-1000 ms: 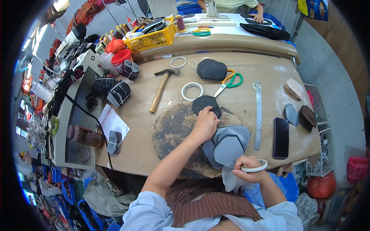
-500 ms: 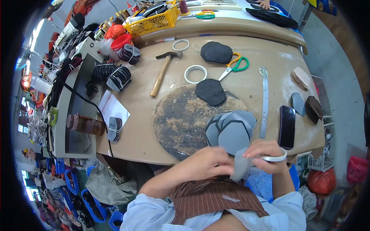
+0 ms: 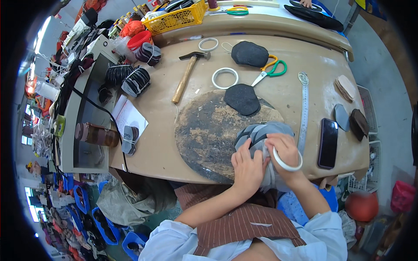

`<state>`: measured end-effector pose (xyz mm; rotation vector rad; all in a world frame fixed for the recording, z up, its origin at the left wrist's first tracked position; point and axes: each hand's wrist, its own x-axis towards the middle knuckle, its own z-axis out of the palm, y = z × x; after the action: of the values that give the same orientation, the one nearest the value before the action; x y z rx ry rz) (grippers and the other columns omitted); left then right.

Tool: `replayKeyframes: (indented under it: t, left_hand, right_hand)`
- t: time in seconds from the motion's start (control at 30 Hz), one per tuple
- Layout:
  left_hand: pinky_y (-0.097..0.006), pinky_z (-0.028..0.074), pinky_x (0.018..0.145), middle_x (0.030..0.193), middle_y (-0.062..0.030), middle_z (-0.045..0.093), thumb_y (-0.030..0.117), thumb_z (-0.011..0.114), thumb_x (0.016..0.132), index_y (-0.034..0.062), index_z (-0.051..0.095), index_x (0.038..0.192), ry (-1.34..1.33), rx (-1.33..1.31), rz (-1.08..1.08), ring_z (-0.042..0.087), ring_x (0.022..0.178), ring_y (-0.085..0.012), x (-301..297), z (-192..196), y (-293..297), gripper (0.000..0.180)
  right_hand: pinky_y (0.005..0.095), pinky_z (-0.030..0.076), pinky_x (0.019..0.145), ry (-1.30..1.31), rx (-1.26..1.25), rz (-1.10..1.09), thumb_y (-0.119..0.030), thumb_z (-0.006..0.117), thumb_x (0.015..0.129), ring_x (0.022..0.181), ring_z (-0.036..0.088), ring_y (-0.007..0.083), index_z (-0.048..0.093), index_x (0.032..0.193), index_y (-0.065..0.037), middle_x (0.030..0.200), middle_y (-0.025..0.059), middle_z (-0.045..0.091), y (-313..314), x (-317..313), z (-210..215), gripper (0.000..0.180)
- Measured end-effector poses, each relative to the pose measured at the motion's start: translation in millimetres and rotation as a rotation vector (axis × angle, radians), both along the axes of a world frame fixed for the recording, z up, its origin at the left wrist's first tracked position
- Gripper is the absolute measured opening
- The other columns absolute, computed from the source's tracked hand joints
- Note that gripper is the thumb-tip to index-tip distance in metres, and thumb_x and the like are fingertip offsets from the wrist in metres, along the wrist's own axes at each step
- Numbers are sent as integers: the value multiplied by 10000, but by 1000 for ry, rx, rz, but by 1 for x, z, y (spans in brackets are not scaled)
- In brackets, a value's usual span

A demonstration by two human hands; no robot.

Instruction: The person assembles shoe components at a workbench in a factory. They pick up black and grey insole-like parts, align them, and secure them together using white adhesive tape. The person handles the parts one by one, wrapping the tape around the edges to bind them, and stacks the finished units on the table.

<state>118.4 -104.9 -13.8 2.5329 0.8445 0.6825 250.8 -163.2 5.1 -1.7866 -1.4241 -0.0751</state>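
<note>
Tied bundle: grey and dark pieces [image 3: 129,140] lie on notepaper [image 3: 133,116], bound by thin cord, presumably to keep a set together.
Hammer: wooden-handled, dark-headed [image 3: 186,77], it lies beside the round board, likely to stay reachable.
Round board: a scuffed, blotched slab [image 3: 204,135] on the brown-covered desk [image 3: 163,148], probably there to spare the surface.
Black piece: matt and rounded [image 3: 242,100], at the board's far edge.
Left hand: fingers bent against the stack's near side [image 3: 249,172]; I cannot tell whether its grip pinches anything.
Grey stack: smooth, overlapping, dark-edged pieces [image 3: 278,128] on the board's right part, under both hands, seemingly steadied from two sides.
Scissors: orange and green handles, bright blades [image 3: 264,74], pointing toward the black piece.
Right hand: fingers curve onto the stack [image 3: 284,150]; how tight this grip is, I cannot tell.
White ring: slim, smooth, hooked at the right hand [image 3: 288,168], perhaps to keep it close (a handy perch).
Ruler: a pale, narrow strip [image 3: 304,111], apart from the stack.
</note>
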Motion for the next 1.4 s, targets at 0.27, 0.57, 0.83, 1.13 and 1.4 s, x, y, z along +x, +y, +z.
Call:
replayKeyframes:
  t: [0.27, 0.57, 0.83, 1.13, 1.4]
  left_hand:
    - [-314, 414, 813, 1168, -118, 523, 117, 671, 847, 47, 554, 1033, -466, -718, 34, 542, 981, -189, -22, 11, 7, 231]
    - [-244, 459, 700, 812, 6, 646, 150, 571, 941, -11, 645, 972, -262, -1021, -198, 567, 763, -73, -20, 42, 85, 180]
    - [-347, 483, 742, 881, -148, 650, 173, 635, 881, -4, 623, 1044, 59, -533, -117, 616, 798, -248, 74, 44, 210, 241]
    - [-417, 316, 918, 1047, -98, 559, 183, 692, 795, 24, 656, 826, 0, -347, -499, 513, 1027, -254, 11, 68, 32, 166]
    - [-499, 330, 926, 1211, -235, 480, 179, 685, 803, 20, 569, 914, 55, 14, -56, 463, 1098, -393, 37, 20, 18, 226]
  right_hand:
    - [392, 520, 826, 126, 153, 104, 74, 686, 696, 1003, 624, 337, 557, 831, -33, 1065, 175, 621, -8, -11, -18, 215]
    - [413, 478, 787, -62, 234, 506, -2, 682, 689, 756, 632, 238, 541, 761, -115, 795, 44, 651, -21, -12, 3, 194]
    - [358, 516, 639, 558, -495, 438, -159, 689, 810, 717, 658, 278, 628, 848, -92, 784, 96, 664, -104, 4, 31, 98]
    - [348, 518, 702, 361, -85, 243, -107, 641, 831, 816, 666, 272, 682, 972, -83, 908, 136, 684, -12, 50, 55, 149]
    - [399, 475, 783, -53, -277, -40, -88, 654, 794, 832, 636, 310, 664, 825, -68, 872, 123, 674, 37, 50, -13, 38]
